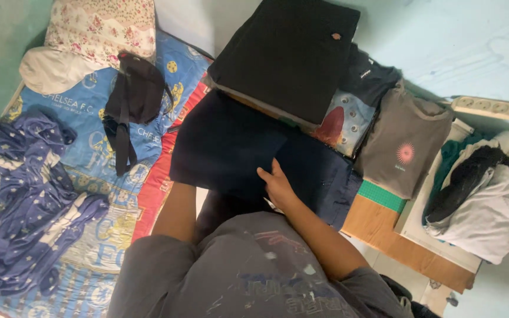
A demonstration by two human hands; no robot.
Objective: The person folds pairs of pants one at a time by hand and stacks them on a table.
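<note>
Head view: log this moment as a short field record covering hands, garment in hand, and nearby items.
right hand: flat on the dark navy garment, fingers spread
left hand: hidden under that garment; only the forearm shows
folded stack: black garment on top, beyond the navy one
right of it: grey shirt, folded
left: blue patterned cloth, crumpled on the mattress
back right: power strip

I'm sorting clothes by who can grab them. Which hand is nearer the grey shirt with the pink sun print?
Right. The right hand rests on the dark navy garment, just left of the grey shirt. The left hand is hidden under that garment, farther away.
</note>
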